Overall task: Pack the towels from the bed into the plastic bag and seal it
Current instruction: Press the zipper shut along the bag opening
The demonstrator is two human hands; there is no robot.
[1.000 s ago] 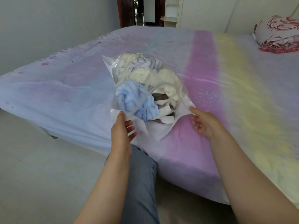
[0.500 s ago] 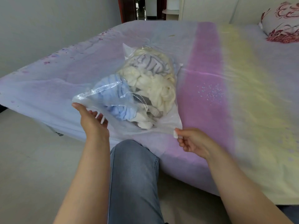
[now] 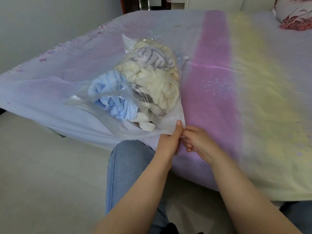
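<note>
My forearms are bare from hand to frame edge: no sleeves, watch or bands. My left hand and right hand carry no rings or gloves; the nails are short and unpainted. My leg wears light blue denim jeans with a stitched side seam running down the thigh.
</note>
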